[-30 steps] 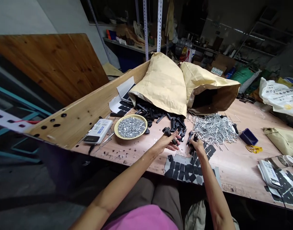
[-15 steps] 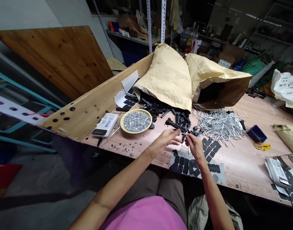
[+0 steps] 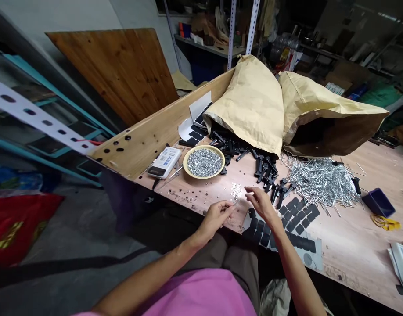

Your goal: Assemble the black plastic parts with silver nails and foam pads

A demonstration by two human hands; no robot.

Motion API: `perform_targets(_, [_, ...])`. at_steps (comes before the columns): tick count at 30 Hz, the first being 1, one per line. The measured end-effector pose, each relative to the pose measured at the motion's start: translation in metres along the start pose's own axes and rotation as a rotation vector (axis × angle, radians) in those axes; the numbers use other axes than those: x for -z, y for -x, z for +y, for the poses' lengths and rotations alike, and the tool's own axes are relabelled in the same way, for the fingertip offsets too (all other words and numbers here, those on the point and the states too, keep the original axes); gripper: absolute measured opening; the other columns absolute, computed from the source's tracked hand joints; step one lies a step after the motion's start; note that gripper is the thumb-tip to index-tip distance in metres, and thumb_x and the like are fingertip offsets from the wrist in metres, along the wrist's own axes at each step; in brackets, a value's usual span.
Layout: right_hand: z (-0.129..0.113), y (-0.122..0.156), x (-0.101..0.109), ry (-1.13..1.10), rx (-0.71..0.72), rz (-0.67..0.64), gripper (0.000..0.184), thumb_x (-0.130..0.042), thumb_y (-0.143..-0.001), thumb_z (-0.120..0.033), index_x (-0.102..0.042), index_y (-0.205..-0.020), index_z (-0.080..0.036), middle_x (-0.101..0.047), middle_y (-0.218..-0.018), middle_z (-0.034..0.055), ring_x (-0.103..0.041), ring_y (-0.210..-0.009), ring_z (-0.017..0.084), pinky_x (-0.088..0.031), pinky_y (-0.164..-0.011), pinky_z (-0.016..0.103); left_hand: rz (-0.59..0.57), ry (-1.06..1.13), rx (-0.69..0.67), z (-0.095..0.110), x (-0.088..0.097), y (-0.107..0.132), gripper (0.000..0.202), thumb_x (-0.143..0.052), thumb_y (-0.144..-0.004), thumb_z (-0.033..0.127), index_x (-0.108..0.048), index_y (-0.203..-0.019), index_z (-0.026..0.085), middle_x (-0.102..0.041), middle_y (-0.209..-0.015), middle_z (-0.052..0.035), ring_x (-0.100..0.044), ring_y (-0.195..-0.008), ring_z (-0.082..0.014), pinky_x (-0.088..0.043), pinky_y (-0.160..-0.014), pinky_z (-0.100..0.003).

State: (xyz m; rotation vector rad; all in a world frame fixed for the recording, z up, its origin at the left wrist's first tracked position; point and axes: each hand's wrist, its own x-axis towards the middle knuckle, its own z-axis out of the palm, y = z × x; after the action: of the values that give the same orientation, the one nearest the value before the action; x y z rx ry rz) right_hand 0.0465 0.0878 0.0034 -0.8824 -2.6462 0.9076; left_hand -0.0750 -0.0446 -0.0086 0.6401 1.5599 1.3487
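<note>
My left hand is closed at the table's front edge, thumb and forefinger pinching what looks like a thin metal pin, blurred at its tip. Just right of it, my right hand is held over the table with its fingers apart and nothing visible in them. Small metal rings lie scattered just beyond my fingertips. Black plastic parts with long stems lie beyond my right hand. Under and beside my right wrist are black rounded pads, some on a grey sheet.
A yellow bowl of small metal pieces stands left, beside a white device. Two large paper sacks lie behind, black parts spilling from one. Right are a heap of metal pins, a dark blue box and a yellow band.
The black stemmed part between my hands has left them. My left hand has drawn back toward the table edge, now pinching a thin thing; my right hand has opened. The view has turned left.
</note>
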Motion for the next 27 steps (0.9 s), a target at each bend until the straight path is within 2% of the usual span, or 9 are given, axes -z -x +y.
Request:
perform_targets(1, [0.005, -0.011, -0.006, 0.072, -0.008, 0.012, 0.025, -0.043, -0.091, -0.023, -0.06, -0.109, -0.019, -0.065, -0.101, 0.0084, -0.063, -0.083, 0.016, -0.046, -0.07, 0.025, -0.018, 0.102, 0.111, 0.002, 0.004, -0.002, 0.03, -0.065, -0.071, 0.042, -0.062, -0.079, 0.014, -0.054, -0.054, 0.0037, -0.041, -0.037, -0.0052, -0.028, -0.034, -0.016])
perform_targets(3, [0.011, -0.03, -0.016, 0.267, -0.033, -0.023, 0.028, -0.04, -0.091, -0.018, -0.06, -0.111, -0.02, -0.064, -0.101, 0.0092, -0.061, -0.089, 0.017, -0.045, -0.071, 0.024, -0.05, 0.24, 0.236, 0.004, 0.01, -0.003, 0.04, -0.068, -0.068, 0.041, -0.06, -0.095, 0.013, -0.05, -0.051, 0.0071, -0.032, -0.032, -0.0019, -0.019, -0.033, -0.015])
perform_targets(7, [0.011, -0.054, -0.026, 0.547, -0.048, -0.174, 0.025, -0.044, -0.088, -0.01, -0.063, -0.101, -0.02, -0.063, -0.098, 0.0091, -0.059, -0.089, 0.019, -0.042, -0.065, 0.024, -0.083, 0.311, 0.321, 0.005, 0.017, -0.006, 0.051, -0.067, -0.069, 0.035, -0.055, -0.112, 0.011, -0.048, -0.05, 0.0084, -0.027, -0.032, -0.0003, -0.013, -0.033, -0.015])
perform_targets(11, [0.009, -0.066, -0.023, 0.561, -0.024, -0.212, 0.023, -0.045, -0.083, -0.004, -0.063, -0.085, -0.018, -0.063, -0.092, 0.0098, -0.058, -0.084, 0.018, -0.04, -0.061, 0.024, -0.074, 0.34, 0.35, 0.005, 0.019, -0.014, 0.052, -0.066, -0.071, 0.033, -0.055, -0.116, 0.01, -0.047, -0.051, 0.0082, -0.026, -0.032, 0.0004, -0.01, -0.034, -0.016])
perform_targets(15, [0.01, -0.067, -0.02, 0.531, -0.025, -0.181, 0.017, -0.046, -0.082, -0.006, -0.059, -0.081, -0.016, -0.063, -0.089, 0.0097, -0.057, -0.079, 0.018, -0.041, -0.063, 0.025, -0.08, 0.376, 0.358, 0.01, 0.019, -0.02, 0.052, -0.062, -0.074, 0.03, -0.053, -0.121, 0.009, -0.046, -0.05, 0.0087, -0.024, -0.032, 0.0003, -0.01, -0.034, -0.016])
perform_targets(17, [0.01, -0.061, -0.02, 0.382, -0.052, -0.078, 0.013, -0.047, -0.081, -0.009, -0.057, -0.079, -0.017, -0.063, -0.081, 0.0061, -0.057, -0.072, 0.016, -0.043, -0.063, 0.025, -0.088, 0.393, 0.356, 0.014, 0.017, -0.021, 0.053, -0.062, -0.074, 0.03, -0.053, -0.122, 0.009, -0.045, -0.049, 0.0089, -0.024, -0.032, 0.0003, -0.01, -0.034, -0.017])
perform_targets(21, [-0.001, -0.037, -0.024, -0.348, -0.14, 0.299, 0.001, -0.055, -0.077, -0.02, -0.054, -0.078, -0.019, -0.06, -0.071, -0.0009, -0.058, -0.064, 0.013, -0.047, -0.063, 0.026, -0.132, 0.417, 0.36, 0.019, 0.011, -0.021, 0.056, -0.065, -0.072, 0.033, -0.054, -0.123, 0.011, -0.043, -0.049, 0.0097, -0.022, -0.032, 0.0004, -0.008, -0.036, -0.017])
perform_targets(24, [-0.016, -0.02, -0.024, -0.688, -0.196, 0.406, 0.012, -0.062, -0.074, -0.028, -0.054, -0.079, -0.02, -0.062, -0.074, -0.0006, -0.062, -0.071, 0.015, -0.05, -0.067, 0.028, -0.173, 0.426, 0.333, 0.021, 0.007, -0.019, 0.058, -0.067, -0.071, 0.037, -0.056, -0.122, 0.013, -0.041, -0.049, 0.0098, -0.021, -0.034, 0.0004, -0.008, -0.037, -0.018])
perform_targets(27, [-0.027, -0.009, -0.024, -0.793, -0.225, 0.465, 0.016, -0.066, -0.071, -0.029, -0.055, -0.078, -0.02, -0.064, -0.075, 0.0, -0.064, -0.074, 0.015, -0.051, -0.07, 0.029, -0.196, 0.417, 0.287, 0.022, 0.003, -0.016, 0.06, -0.068, -0.07, 0.04, -0.056, -0.122, 0.012, -0.041, -0.051, 0.0092, -0.021, -0.035, 0.0005, -0.007, -0.038, -0.019])
